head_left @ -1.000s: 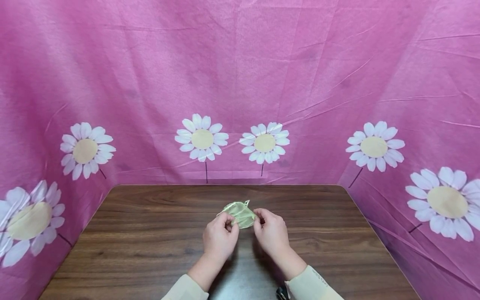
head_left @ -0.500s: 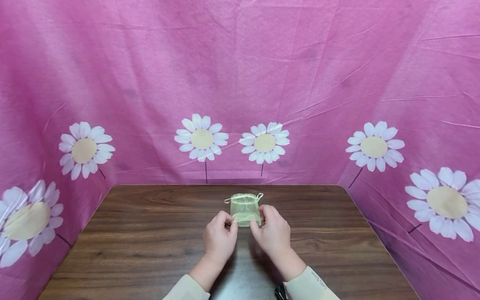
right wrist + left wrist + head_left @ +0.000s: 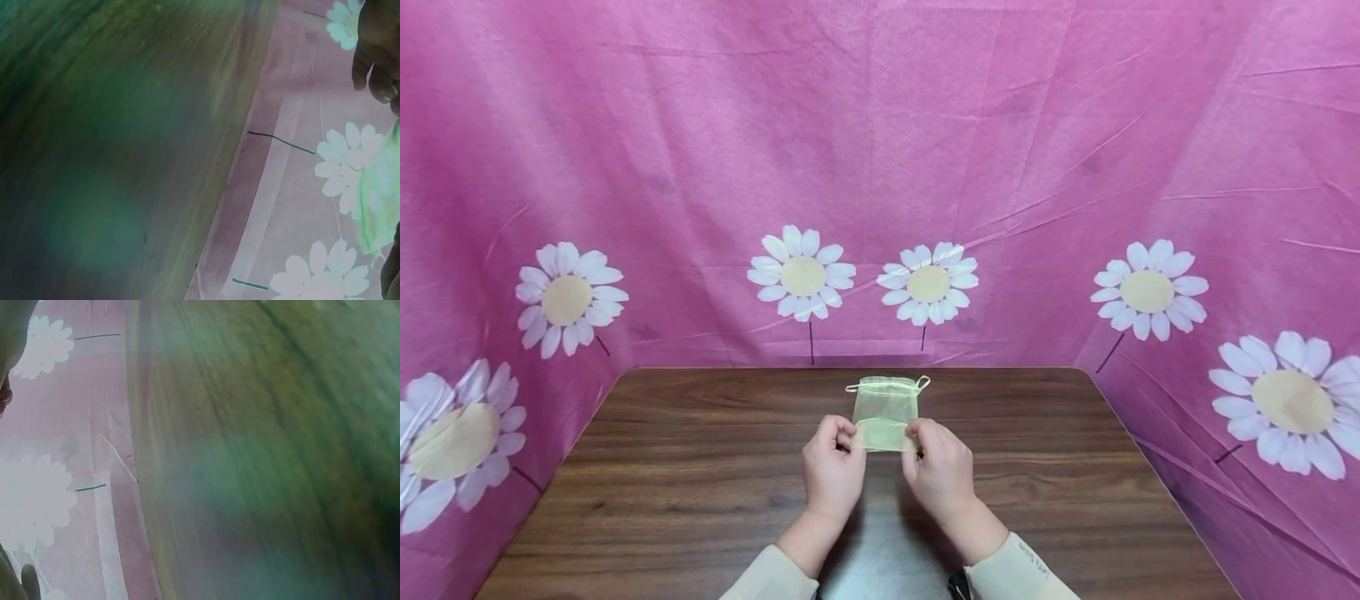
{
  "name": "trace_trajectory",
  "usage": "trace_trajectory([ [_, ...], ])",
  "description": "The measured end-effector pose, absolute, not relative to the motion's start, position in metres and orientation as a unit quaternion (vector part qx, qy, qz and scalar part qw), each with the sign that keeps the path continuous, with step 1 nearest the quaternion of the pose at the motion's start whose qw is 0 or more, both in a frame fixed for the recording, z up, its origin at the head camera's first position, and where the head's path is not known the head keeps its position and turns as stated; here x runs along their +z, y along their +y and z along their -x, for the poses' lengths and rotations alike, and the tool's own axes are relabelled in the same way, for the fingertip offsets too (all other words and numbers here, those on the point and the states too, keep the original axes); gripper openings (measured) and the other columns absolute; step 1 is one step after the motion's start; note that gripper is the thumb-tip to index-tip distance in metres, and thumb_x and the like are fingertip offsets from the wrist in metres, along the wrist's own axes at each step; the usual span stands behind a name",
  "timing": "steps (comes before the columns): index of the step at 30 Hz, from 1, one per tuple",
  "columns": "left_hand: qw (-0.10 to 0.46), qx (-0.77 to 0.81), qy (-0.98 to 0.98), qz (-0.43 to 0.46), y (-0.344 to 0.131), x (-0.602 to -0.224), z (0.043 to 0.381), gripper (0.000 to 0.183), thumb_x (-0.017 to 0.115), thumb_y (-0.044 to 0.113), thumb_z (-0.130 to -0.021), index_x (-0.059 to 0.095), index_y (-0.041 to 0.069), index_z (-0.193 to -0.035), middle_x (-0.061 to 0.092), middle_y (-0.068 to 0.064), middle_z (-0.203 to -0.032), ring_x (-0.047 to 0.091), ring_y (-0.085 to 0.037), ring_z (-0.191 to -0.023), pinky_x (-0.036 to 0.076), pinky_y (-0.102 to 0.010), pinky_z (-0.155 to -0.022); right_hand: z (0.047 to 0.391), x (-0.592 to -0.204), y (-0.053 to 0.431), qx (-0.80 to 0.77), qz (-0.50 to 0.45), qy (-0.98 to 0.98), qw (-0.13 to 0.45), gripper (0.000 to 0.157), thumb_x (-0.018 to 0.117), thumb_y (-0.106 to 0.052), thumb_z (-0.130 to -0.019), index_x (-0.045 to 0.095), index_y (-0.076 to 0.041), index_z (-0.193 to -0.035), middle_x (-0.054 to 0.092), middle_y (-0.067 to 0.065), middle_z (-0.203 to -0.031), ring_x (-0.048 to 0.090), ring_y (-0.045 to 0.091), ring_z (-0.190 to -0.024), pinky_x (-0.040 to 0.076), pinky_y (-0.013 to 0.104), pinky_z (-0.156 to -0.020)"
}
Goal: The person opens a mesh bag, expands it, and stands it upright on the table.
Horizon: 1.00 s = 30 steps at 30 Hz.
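Note:
A small sheer light-green drawstring pouch (image 3: 886, 408) is stretched flat between both hands in the head view, its ribbon loops sticking out at the two far corners. My left hand (image 3: 835, 467) pinches its near left corner between thumb and fingers. At the near right corner, my right hand (image 3: 942, 467) pinches the fabric in the same way. Part of the pouch (image 3: 380, 200) shows at the right edge of the right wrist view, beside the fingers (image 3: 381, 81). Only slivers of a hand (image 3: 12, 337) appear in the left wrist view.
Under the hands lies a dark wood-grain table (image 3: 700, 483). Pink cloth (image 3: 880, 150) printed with white daisies hangs behind it and on both sides. A black object (image 3: 959, 585) sits by the right sleeve cuff.
The pouch was crumpled and slanted one second ago; it now lies spread flat, its drawstring edge turned to the far side. Both hands stay in nearly the same place.

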<state>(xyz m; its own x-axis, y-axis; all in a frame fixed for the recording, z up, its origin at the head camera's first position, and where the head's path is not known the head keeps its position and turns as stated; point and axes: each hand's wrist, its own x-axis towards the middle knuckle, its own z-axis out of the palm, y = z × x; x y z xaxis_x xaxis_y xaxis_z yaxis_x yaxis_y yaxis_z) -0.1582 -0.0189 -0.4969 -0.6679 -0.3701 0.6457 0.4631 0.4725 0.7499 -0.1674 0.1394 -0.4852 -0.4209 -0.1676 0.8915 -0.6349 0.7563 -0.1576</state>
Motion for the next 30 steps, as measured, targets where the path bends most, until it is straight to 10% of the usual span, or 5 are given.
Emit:
trace_trajectory([
  [7,0.439,-0.484,-0.752,0.091,-0.0191,-0.5001,0.1573,0.021,0.076,-0.006,-0.081,0.061,0.009,-0.084,0.061,0.004,-0.067,0.056,-0.005,-0.056,0.047,-0.018,-0.052,0.1689,-0.4838,0.1388,0.256,-0.229,-0.796,0.499,0.017,0.062,-0.003,-0.077,0.062,-0.004,-0.094,0.045,-0.005,-0.06,0.042,0.013,-0.047,0.034,0.034,-0.038],
  [30,0.463,-0.492,-0.723,0.146,-0.0227,-0.4991,0.1535,0.021,0.073,-0.009,-0.081,0.063,0.008,-0.086,0.064,0.0,-0.075,0.061,-0.011,-0.06,0.051,-0.019,-0.056,0.1664,-0.4863,0.1429,0.278,-0.261,-0.772,0.508,0.021,0.062,-0.001,-0.077,0.064,-0.002,-0.098,0.047,-0.003,-0.062,0.041,0.012,-0.049,0.034,0.03,-0.04],
])
